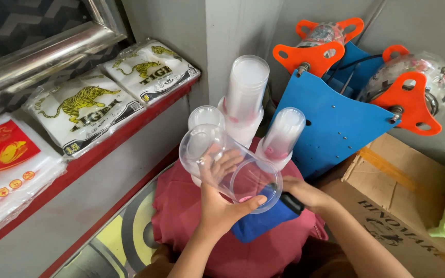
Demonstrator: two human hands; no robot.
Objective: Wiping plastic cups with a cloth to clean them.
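Hands over a red-draped stand: left hand (217, 198) gripping a clear plastic cup (230, 167) tilted on its side, right hand (302, 193) seemingly closed on a blue cloth (261, 221) at its mouth, stacked cups (244, 98) close behind, easily toppled by a nudge.

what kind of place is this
Probably the back corner of a small drink stall or shop. Stacks of clear plastic cups stand on a red cloth, packs of plastic bags lie on a ledge, and a blue and orange cup-sealing machine stands beside a cardboard box.
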